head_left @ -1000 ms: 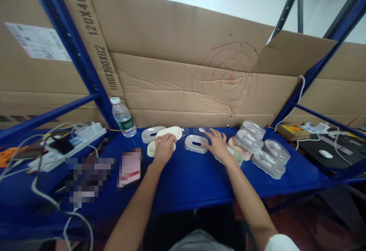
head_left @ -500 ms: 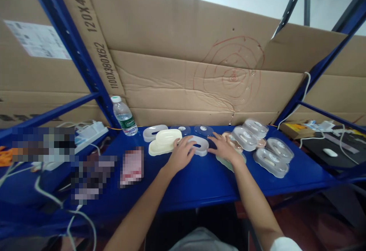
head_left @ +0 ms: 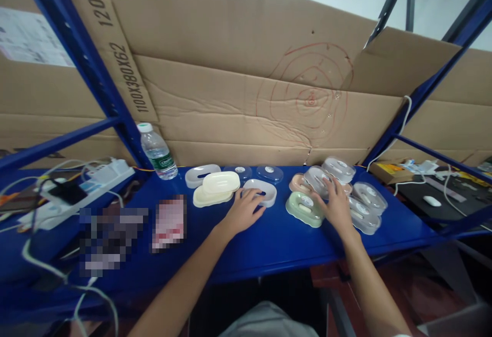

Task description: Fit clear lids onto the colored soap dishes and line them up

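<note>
A large cardboard sheet (head_left: 215, 81) stands behind the tabletop (head_left: 246, 245), and it seems to serve as a back wall; on the left, the power strip (head_left: 86, 193) lies with its cables (head_left: 28, 252), probably at the side so that the middle is free for the hands; the water bottle (head_left: 158, 155) stands upright near the cardboard, perhaps to be out of reach of the elbows.

The left hand (head_left: 243, 211) has its fingers loosely spread, with the thumb apart, over the near left edge of the pale ring-shaped tray (head_left: 271, 197); maybe it steadies this tray, but I cannot tell how firmly it touches. The right hand (head_left: 333, 205) has its fingers spread too, at the clear case (head_left: 313, 177) which leans among the other cases; the thumb points toward the green case (head_left: 295, 211), just beside; this wide shape seems suited to the broad, rounded cover.

The clear cases on the right (head_left: 369, 197) lie close together, partly one upon another, likely to save space; the two cream trays (head_left: 221, 182) overlap at the left of the left hand; the two transparent lids (head_left: 270, 174) lie flat behind the ring-shaped tray, side by side.
</note>
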`<state>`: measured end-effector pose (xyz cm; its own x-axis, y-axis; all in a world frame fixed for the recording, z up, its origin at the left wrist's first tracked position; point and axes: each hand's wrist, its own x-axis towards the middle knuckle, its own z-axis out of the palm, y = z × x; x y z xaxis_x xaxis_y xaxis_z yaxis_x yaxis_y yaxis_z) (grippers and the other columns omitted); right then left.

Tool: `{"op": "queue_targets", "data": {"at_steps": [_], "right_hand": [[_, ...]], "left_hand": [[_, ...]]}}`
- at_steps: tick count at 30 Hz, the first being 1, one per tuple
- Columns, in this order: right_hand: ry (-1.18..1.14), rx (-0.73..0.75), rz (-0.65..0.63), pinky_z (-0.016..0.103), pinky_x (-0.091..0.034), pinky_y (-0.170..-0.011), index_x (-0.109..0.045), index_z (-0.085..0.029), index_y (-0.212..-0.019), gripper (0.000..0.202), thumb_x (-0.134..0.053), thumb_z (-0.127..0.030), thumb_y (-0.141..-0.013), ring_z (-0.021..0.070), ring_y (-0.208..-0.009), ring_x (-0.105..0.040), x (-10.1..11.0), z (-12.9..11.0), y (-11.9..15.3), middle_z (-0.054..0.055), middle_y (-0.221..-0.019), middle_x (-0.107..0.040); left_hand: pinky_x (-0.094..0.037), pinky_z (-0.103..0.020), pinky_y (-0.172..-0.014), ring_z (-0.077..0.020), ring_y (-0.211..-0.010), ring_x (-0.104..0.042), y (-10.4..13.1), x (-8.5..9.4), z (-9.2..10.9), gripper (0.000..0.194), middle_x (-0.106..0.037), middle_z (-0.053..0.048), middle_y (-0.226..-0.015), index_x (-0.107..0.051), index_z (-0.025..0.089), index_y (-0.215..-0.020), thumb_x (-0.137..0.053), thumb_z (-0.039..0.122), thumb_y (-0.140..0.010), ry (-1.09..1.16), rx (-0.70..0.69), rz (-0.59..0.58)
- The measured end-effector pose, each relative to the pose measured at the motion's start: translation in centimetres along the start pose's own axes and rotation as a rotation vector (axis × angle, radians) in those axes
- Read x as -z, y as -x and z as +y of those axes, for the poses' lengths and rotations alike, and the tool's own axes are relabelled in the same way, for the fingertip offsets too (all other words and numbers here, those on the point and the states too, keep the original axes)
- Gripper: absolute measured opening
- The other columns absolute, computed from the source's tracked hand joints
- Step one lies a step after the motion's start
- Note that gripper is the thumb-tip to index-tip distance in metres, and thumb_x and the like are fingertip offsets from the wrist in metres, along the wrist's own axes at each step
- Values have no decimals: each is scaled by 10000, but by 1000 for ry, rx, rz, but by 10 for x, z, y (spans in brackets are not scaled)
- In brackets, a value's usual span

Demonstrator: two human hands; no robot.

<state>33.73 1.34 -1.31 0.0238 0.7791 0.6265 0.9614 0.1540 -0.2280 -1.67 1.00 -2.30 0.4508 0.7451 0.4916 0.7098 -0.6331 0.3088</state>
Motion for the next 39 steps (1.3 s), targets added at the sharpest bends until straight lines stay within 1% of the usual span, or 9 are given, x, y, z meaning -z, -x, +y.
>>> {"op": "queue_targets", "data": {"at_steps": [6,11,13,16,19,23,29,34,39], "right_hand": [[-160,-36,71,556,-490,-1090,-645,-127,-1384,663,-563,-639,-971,375,-1248,-634,-13,17,-34,226,-1322,-676],[-271,-56,139,557,-481,-1106,-748,-122,-1257,668,-567,-692,-959,372,-1210,-681,-10,4,-49,220,-1275,-737],[-364,-50,156,555,-478,-1112,-756,-136,-1258,658,-605,-692,-941,367,-1222,-680,-7,-17,-56,210,-1288,-739],[-576,16,107,527,-487,-1111,-769,-191,-1244,575,-692,-649,-905,340,-1232,-681,-10,-67,-67,163,-1294,-749],[-785,94,-42,449,-520,-1078,-782,-233,-1190,488,-752,-601,-872,290,-1196,-702,-25,-124,-77,108,-1271,-767],[-838,49,-152,372,-581,-957,-773,-226,-1158,446,-698,-589,-911,239,-1055,-752,-57,-166,-86,75,-1164,-804],[-684,-67,-127,478,-506,-1068,-761,-189,-1140,388,-720,-498,-910,306,-1159,-698,-95,-156,-83,141,-1202,-777],[-609,2,-184,545,-391,-1175,-751,-200,-1188,301,-674,-389,-967,321,-1289,-636,-92,-158,-72,140,-1288,-745],[-782,297,-255,394,-380,-1219,-638,-255,-1436,444,-491,-458,-1069,225,-1435,-545,-75,-186,-71,66,-1504,-635]], "left_hand": [[-289,-580,-1191,-317,-1319,-580,0,3,2,246,-672,-103,-1336,-732,263,-1178,-626,238,-957,160,50,50],[-332,-560,-1205,-307,-1362,-554,-10,9,3,255,-653,-106,-1348,-712,272,-1209,-636,296,-966,422,131,134],[-415,-527,-1163,-298,-1364,-570,-21,8,3,422,-609,-129,-1429,-616,282,-1369,-674,359,-958,562,181,158],[-556,-473,-1015,-302,-1305,-642,-42,3,0,822,-504,-199,-1557,-309,315,-1607,-736,468,-921,783,274,175],[-593,-458,-974,-280,-1258,-680,-56,5,-7,917,-504,-201,-1570,-133,351,-1646,-699,513,-944,956,356,233],[-583,-464,-1022,-278,-1268,-663,-52,25,-29,904,-560,-154,-1528,-253,336,-1606,-778,475,-883,1073,458,386],[-597,-415,-998,-264,-1253,-649,-37,51,-65,954,-590,-127,-1452,-302,325,-1582,-855,436,-813,1081,601,608],[-593,-427,-999,-246,-1167,-686,-39,44,-66,985,-611,-137,-1412,-313,294,-1575,-884,399,-779,1074,637,624],[-547,-457,-1071,-250,-1193,-682,-39,46,-57,972,-632,-129,-1417,-340,285,-1567,-880,427,-771,1091,560,555]]}}
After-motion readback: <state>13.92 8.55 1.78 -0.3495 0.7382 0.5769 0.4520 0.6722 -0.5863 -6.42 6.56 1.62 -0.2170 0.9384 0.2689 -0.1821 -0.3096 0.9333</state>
